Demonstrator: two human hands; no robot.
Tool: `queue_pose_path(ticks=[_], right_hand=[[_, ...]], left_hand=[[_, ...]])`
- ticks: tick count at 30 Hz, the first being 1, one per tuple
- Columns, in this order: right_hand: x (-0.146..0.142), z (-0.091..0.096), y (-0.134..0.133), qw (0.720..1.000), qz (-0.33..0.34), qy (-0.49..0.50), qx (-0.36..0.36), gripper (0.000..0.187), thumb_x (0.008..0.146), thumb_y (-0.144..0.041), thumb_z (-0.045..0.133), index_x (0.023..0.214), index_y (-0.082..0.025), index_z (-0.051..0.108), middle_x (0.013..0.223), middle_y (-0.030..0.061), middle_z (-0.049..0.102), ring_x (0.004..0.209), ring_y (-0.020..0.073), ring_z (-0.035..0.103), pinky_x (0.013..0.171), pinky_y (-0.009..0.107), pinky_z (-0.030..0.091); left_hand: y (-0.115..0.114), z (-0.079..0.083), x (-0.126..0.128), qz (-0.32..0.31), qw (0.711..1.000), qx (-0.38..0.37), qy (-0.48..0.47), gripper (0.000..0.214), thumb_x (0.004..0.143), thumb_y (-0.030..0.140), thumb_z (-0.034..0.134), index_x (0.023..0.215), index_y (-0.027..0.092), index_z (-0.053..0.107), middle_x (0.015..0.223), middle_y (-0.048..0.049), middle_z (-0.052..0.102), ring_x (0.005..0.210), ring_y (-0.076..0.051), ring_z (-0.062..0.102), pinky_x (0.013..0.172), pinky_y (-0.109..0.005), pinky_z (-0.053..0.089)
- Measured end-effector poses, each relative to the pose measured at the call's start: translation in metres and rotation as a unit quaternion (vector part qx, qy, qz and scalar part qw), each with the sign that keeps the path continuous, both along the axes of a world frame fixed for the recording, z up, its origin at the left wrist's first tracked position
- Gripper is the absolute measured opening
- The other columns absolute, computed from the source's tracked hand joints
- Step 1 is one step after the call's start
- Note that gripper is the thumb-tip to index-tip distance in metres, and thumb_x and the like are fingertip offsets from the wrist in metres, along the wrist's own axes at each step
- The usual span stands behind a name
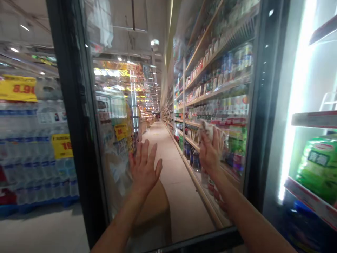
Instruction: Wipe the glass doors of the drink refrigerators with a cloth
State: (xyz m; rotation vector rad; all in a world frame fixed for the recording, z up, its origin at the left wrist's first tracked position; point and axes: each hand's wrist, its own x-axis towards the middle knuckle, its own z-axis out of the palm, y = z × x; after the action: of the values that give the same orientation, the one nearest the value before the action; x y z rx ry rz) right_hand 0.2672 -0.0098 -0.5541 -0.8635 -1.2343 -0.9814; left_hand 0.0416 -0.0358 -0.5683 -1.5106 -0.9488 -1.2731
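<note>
Two hands are up at the glass door, apart from each other: your left hand is spread with nothing in it, seemingly flat against the glass, while your right hand has its fingers closed over a white cloth and holds it toward the right side of the door, short of the dark frame. Wiping looks like the step in hand. To do it well, spread the cloth under your whole palm rather than bunching it at the fingertips, and press evenly in overlapping strokes, out to the frame and into its corners. Let your left hand steady the door, and wipe the patch beneath it last, since a bare palm is likely to leave prints
</note>
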Motion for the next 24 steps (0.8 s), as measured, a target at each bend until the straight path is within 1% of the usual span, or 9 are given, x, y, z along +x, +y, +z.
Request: queue_pose_path(ticks=[2, 3, 6, 8, 11, 13, 15, 19, 24], right_hand=[[-0.001, 0.009, 0.002, 0.997, -0.003, 0.068, 0.023, 0.05, 0.086, -0.02, 0.042, 0.136, -0.027, 0.045, 0.152, 0.0082, 0.024, 0.139, 0.0322, 0.023, 0.107, 0.058, 0.028], [-0.004, 0.01, 0.002, 0.998, 0.0, 0.056, 0.021, 0.05, 0.086, -0.02, 0.043, 0.136, -0.026, 0.045, 0.152, 0.0085, 0.023, 0.139, 0.0321, 0.023, 0.107, 0.058, 0.028], [-0.01, 0.006, -0.001, 0.991, 0.021, -0.134, -0.022, 0.051, 0.083, -0.02, 0.048, 0.133, -0.033, 0.047, 0.151, 0.0034, 0.027, 0.139, 0.0276, 0.026, 0.108, 0.051, 0.03], [0.001, 0.005, 0.001, 0.982, 0.021, -0.188, -0.028, 0.05, 0.082, -0.02, 0.05, 0.129, -0.036, 0.05, 0.15, 0.0007, 0.031, 0.138, 0.0255, 0.029, 0.109, 0.049, 0.029], [0.028, 0.013, 0.01, 0.999, -0.002, 0.002, 0.034, 0.045, 0.085, -0.019, 0.044, 0.128, -0.03, 0.052, 0.149, 0.0053, 0.032, 0.137, 0.0281, 0.029, 0.108, 0.054, 0.028], [0.035, 0.017, 0.013, 0.993, -0.01, 0.102, 0.063, 0.046, 0.087, -0.02, 0.041, 0.131, -0.025, 0.05, 0.149, 0.0098, 0.031, 0.137, 0.0302, 0.028, 0.106, 0.057, 0.028], [0.025, 0.013, 0.01, 0.997, -0.003, 0.057, 0.047, 0.047, 0.086, -0.02, 0.043, 0.132, -0.025, 0.049, 0.149, 0.0102, 0.029, 0.138, 0.0308, 0.026, 0.106, 0.056, 0.03], [0.002, -0.001, 0.001, 0.988, 0.011, -0.153, -0.012, 0.042, 0.082, -0.02, 0.05, 0.123, -0.033, 0.056, 0.149, 0.0021, 0.031, 0.138, 0.0266, 0.028, 0.107, 0.05, 0.031], [0.007, 0.004, 0.004, 0.998, -0.02, 0.034, 0.047, 0.043, 0.085, -0.018, 0.045, 0.127, -0.024, 0.053, 0.15, 0.0086, 0.029, 0.138, 0.0287, 0.026, 0.107, 0.053, 0.03]], left_hand=[[0.001, 0.0, -0.002, -0.004, 1.0, 0.003, 0.003, 0.057, 0.084, 0.03, 0.055, 0.138, 0.02, 0.039, 0.144, -0.0131, 0.038, 0.14, -0.025, 0.021, 0.114, -0.048, 0.012], [0.002, 0.0, -0.002, -0.004, 1.0, 0.003, 0.005, 0.057, 0.084, 0.03, 0.055, 0.138, 0.02, 0.039, 0.144, -0.0135, 0.038, 0.14, -0.026, 0.021, 0.114, -0.048, 0.012], [0.003, 0.001, -0.003, 0.008, 1.0, 0.01, 0.008, 0.058, 0.084, 0.03, 0.056, 0.138, 0.019, 0.039, 0.142, -0.0144, 0.041, 0.14, -0.025, 0.021, 0.114, -0.047, 0.013], [0.003, 0.001, -0.003, 0.016, 1.0, 0.013, 0.01, 0.058, 0.084, 0.031, 0.056, 0.138, 0.02, 0.039, 0.141, -0.0148, 0.042, 0.14, -0.024, 0.02, 0.113, -0.047, 0.014], [0.002, 0.0, -0.003, 0.023, 0.999, 0.02, 0.018, 0.06, 0.083, 0.03, 0.056, 0.139, 0.019, 0.037, 0.142, -0.0152, 0.041, 0.141, -0.024, 0.018, 0.113, -0.047, 0.014], [0.003, -0.001, -0.002, 0.025, 0.999, 0.028, 0.022, 0.063, 0.083, 0.03, 0.057, 0.14, 0.019, 0.035, 0.143, -0.0153, 0.04, 0.141, -0.024, 0.017, 0.114, -0.047, 0.012], [0.003, -0.001, -0.002, 0.026, 0.999, 0.033, 0.023, 0.065, 0.082, 0.029, 0.058, 0.141, 0.019, 0.033, 0.144, -0.015, 0.039, 0.141, -0.024, 0.017, 0.114, -0.047, 0.011], [0.004, -0.001, -0.002, 0.026, 0.999, 0.031, 0.02, 0.065, 0.082, 0.029, 0.058, 0.141, 0.019, 0.033, 0.145, -0.0144, 0.037, 0.142, -0.024, 0.016, 0.114, -0.046, 0.011], [0.003, -0.002, -0.003, 0.025, 0.999, 0.022, 0.022, 0.061, 0.082, 0.029, 0.057, 0.139, 0.018, 0.037, 0.143, -0.0155, 0.039, 0.142, -0.024, 0.017, 0.114, -0.047, 0.012]])
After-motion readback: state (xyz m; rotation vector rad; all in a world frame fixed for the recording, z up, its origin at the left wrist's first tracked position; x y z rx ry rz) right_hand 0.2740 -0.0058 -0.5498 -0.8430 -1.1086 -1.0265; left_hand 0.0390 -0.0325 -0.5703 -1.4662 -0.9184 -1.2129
